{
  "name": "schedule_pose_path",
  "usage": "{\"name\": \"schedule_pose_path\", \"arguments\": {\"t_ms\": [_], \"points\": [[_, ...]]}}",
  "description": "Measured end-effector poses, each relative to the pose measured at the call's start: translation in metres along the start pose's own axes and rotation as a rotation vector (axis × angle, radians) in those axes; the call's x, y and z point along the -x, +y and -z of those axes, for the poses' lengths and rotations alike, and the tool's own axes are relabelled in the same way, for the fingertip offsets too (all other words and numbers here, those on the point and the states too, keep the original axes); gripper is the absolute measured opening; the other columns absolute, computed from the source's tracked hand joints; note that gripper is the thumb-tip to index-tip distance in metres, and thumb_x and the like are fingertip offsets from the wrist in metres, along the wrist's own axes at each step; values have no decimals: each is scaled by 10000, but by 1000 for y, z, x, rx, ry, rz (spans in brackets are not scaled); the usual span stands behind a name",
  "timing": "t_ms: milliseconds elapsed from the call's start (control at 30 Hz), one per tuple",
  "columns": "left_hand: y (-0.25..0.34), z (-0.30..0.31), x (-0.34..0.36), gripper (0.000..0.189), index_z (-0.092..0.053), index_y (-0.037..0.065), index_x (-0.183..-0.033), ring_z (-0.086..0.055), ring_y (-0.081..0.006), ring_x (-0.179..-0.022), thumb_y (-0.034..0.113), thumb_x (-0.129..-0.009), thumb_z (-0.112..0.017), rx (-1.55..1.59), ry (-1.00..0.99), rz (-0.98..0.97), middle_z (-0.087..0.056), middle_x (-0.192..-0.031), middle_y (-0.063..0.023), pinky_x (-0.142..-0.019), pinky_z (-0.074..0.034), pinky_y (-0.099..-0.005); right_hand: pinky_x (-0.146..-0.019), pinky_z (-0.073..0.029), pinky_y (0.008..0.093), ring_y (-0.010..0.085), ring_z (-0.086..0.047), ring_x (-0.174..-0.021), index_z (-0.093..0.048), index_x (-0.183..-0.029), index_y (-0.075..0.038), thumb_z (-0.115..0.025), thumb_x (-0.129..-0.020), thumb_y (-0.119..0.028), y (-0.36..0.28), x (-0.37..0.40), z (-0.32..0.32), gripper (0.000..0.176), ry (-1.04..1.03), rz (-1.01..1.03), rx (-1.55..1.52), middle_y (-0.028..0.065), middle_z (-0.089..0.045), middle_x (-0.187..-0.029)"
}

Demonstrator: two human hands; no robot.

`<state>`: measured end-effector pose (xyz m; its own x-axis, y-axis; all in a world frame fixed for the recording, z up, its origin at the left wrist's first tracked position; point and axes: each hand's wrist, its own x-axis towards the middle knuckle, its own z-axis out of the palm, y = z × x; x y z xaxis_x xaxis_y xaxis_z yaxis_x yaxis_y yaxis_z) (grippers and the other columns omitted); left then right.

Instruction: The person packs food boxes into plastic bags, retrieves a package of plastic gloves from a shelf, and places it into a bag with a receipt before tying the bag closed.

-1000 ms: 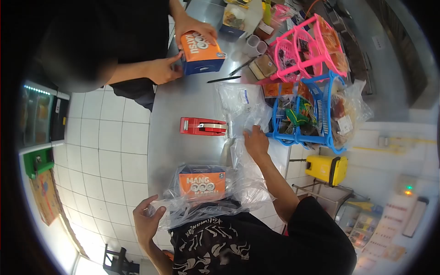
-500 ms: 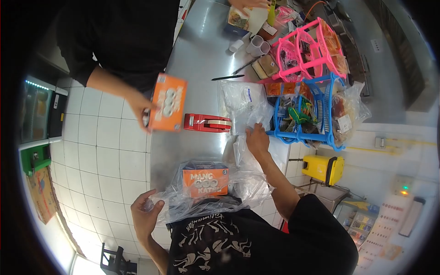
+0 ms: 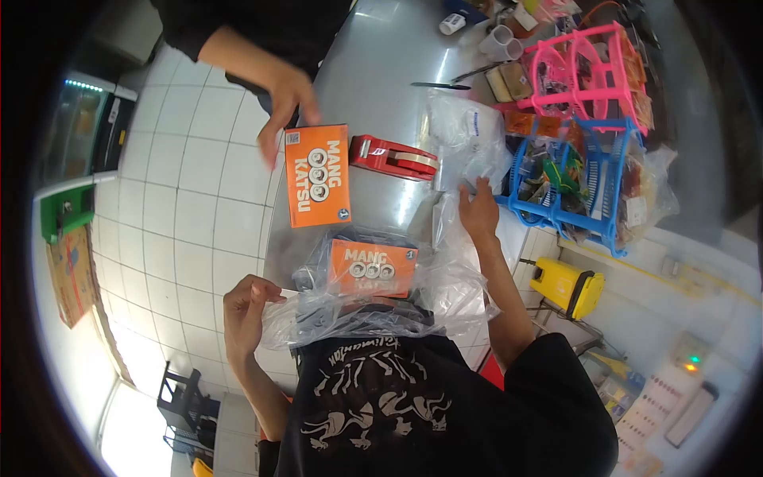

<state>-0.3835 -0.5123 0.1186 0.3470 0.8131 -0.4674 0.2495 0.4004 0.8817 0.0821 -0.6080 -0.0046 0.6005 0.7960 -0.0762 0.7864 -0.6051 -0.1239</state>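
Note:
My left hand is beside the edge of a clear plastic bag, fingers bent and apart. Whether its fingertips touch the film is hard to tell. Inside or under that bag, close to my shirt, sits an orange and dark box printed "MANG KATSU". My right hand reaches to the bottom edge of a stack of clear plastic bags, its fingers apart and touching the film. A second orange box stands at the table's left edge, a co-worker's blurred hand just above it.
A red tape dispenser lies between the second box and the bag stack. To the right stand a blue basket rack and a pink one holding packets. A black pen and plastic cups are farther back.
The co-worker's hand has set the second orange box down at the table edge and drawn back from it. The view has shifted. My right hand stays at the bag stack; my left fingers have bent more.

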Motion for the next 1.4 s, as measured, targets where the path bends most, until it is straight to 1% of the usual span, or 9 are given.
{"name": "schedule_pose_path", "arguments": {"t_ms": [200, 267, 533, 667, 833, 933, 1033, 1233, 1400], "points": [[-30, 4, -33, 575, -640, -4, -602, -602, -196, -685, 462, -938, -617, 208, -67, 36, -620, -739, -107, -655, -461, -289, -1025, -431, 437, 426, -538, -1220, -560, -1264, 68, -578, -955, -285, -2, 4, -1, 470, 108, 80, -69, 305, -550, -1304], [-46, 4, -43, 545, -616, 50, -532, -585, -215, -667, 471, -867, -702, 511, -155, -209, -592, -674, -93, -638, -460, -281, -1016, -439, 427, 418, -548, -1212, -561, -1267, 63, -577, -955, -280, -9, 5, -2, 464, 92, 25, -60, 297, -553, -1307], [-100, 5, -45, 593, -605, 145, -563, -555, -210, -669, 716, -650, -742, 962, -310, -312, -543, -640, 0, -562, -410, -257, -991, -461, 407, 422, -564, -1187, -580, -1247, 46, -569, -927, -209, -20, 3, 1, 410, 85, -94, -101, 282, -570, -1296], [-86, 7, -38, 576, -623, 84, -775, -323, -127, -681, 651, -869, -579, 1063, 261, -8, -325, -639, 31, -658, -302, -259, -1045, -410, 441, 450, -489, -1253, -562, -1253, 54, -546, -877, -130, -7, -39, 33, 418, 154, -209, -221, 300, -526, -1330], [-81, 37, -18, 527, -612, 80, -753, -320, -138, -620, 559, -956, -534, 1079, 684, 230, -358, -630, 7, -587, -299, -273, -1138, -267, 476, 468, -354, -1352, -446, -1345, 65, -506, -841, -171, 54, -124, 30, 559, 354, -151, 173, 347, -405, -1408], [-81, 45, 2, 523, -611, 83, -754, -364, -145, -642, 562, -953, -539, 982, 712, 260, -406, -640, -3, -599, -324, -273, -1136, -267, 490, 486, -347, -1352, -435, -1352, 53, -481, -856, -247, 47, -127, 39, 582, 213, -627, -87, 361, -387, -1414], [-89, 41, 11, 508, -608, 94, -736, -494, -162, -655, 555, -944, -559, 805, 834, 335, -522, -657, -21, -601, -423, -279, -1107, -297, 526, 488, -389, -1325, -475, -1318, 48, -462, -868, -294, 44, -115, 43, 566, 117, -682, -17, 349, -439, -1381], [-108, 30, 24, 455, -557, 92, -868, -604, -203, -714, 540, -912, -622, 689, 867, 445, -583, -766, -51, -698, -553, -357, -1055, -381, 502, 432, -544, -1214, -496, -1340, 24, -498, -871, -278, 60, -138, 43, 558, 533, -511, -214, 291, -559, -1297], [-83, 9, 31, 437, -517, 101, -920, -591, -163, -749, 533, -947, -574, 606, 780, 356, -567, -822, -45, -705, -545, -337, -961, -471, 477, 418, -624, -1094, -596, -1220, 23, -516, -885, -264, 94, -184, 24, 449, 553, -431, -121, 253, -654, -1150]]}}
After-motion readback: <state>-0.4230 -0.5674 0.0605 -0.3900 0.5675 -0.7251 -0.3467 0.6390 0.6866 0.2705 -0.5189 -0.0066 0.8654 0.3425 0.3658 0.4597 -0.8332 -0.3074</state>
